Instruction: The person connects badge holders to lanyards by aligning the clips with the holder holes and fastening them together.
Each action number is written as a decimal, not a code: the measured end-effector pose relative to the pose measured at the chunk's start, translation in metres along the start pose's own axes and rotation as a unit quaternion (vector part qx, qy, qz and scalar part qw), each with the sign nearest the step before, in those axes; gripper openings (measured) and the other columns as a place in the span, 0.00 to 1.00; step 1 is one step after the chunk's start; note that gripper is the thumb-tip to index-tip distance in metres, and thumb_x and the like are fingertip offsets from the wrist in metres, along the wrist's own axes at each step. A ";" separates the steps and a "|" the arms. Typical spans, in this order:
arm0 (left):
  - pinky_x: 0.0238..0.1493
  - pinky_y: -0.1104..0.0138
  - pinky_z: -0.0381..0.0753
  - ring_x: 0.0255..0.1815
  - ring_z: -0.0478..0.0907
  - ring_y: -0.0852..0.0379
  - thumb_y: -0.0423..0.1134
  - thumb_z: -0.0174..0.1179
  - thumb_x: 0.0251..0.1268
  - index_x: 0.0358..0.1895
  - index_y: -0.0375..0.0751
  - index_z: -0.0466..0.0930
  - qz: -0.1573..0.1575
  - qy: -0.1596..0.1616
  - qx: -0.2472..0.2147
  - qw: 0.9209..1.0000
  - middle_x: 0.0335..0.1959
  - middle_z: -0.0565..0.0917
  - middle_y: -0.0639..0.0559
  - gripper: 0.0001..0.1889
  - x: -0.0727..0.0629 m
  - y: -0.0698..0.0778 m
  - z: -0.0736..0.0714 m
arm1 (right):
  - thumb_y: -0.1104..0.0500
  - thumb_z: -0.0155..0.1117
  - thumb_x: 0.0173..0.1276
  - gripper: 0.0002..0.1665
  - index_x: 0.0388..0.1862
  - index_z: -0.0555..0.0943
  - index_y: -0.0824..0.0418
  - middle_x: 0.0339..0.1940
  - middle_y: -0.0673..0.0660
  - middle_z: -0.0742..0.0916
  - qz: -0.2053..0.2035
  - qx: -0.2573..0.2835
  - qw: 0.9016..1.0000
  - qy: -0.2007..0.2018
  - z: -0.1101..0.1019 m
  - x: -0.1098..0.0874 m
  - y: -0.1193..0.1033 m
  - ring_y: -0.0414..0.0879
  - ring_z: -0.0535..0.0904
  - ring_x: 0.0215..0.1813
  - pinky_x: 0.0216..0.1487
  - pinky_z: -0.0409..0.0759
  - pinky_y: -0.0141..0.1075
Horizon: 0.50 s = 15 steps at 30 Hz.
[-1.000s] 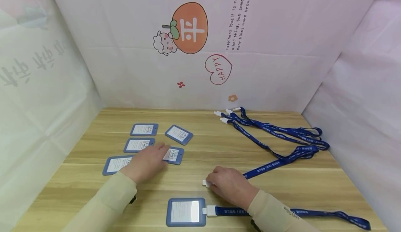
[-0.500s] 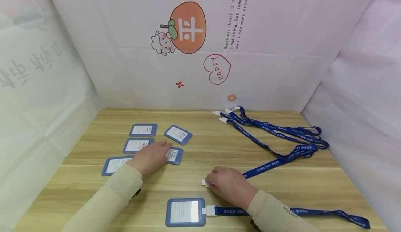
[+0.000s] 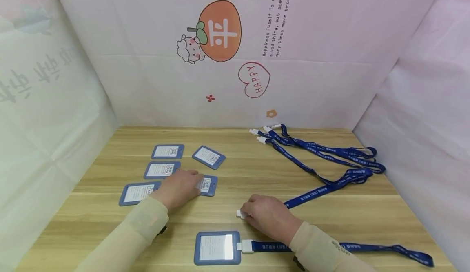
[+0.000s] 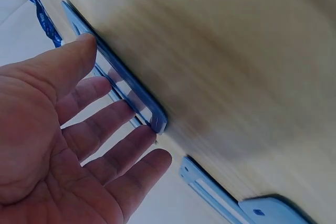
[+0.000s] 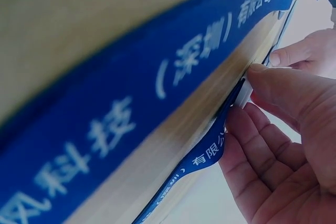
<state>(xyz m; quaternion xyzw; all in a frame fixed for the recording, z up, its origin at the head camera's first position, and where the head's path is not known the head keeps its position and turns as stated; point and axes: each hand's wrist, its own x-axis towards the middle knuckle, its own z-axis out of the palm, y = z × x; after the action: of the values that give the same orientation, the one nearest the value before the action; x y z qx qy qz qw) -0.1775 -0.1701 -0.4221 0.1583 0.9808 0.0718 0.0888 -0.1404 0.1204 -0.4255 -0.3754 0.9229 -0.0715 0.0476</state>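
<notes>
My left hand [image 3: 182, 188] lies over the left end of a blue card holder [image 3: 209, 185] flat on the table. In the left wrist view, the thumb and fingertips bend to the edges of that card holder [image 4: 128, 85]. My right hand [image 3: 271, 216] pinches the white end clip [image 5: 243, 94] of a blue lanyard [image 3: 310, 194] between thumb and fingers; only the clip's tip shows in the head view. Nearer to me lies another card holder [image 3: 214, 248], joined by a white clip [image 3: 247, 246] to a second lanyard [image 3: 269, 247], which passes under my right forearm.
Several card holders lie at the left, among them one at the back [image 3: 167, 151], a slanted one [image 3: 208, 157] and one beside my left wrist [image 3: 134, 193]. More blue lanyards [image 3: 319, 149] with white clips are bunched at the back right. White printed cloth walls [image 3: 154, 80] surround the table.
My left fingers have drawn in over the card holder, which has slid slightly right and turned a little. My right hand stays in place with the lanyard clip.
</notes>
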 end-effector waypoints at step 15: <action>0.64 0.50 0.83 0.60 0.83 0.42 0.47 0.67 0.70 0.66 0.44 0.82 0.029 0.030 0.026 0.999 0.63 0.85 0.45 0.24 -0.014 0.016 0.008 | 0.53 0.74 0.71 0.10 0.49 0.91 0.49 0.39 0.46 0.90 0.001 0.003 1.000 0.001 -0.001 0.000 0.000 0.31 0.79 0.33 0.43 0.87 0.29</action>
<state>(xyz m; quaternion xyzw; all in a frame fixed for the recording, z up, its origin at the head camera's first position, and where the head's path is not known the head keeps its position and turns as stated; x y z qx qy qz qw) -0.1580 -0.1586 -0.4246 0.1862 0.9796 0.0539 0.0532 -0.1406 0.1200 -0.4248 -0.3746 0.9229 -0.0745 0.0483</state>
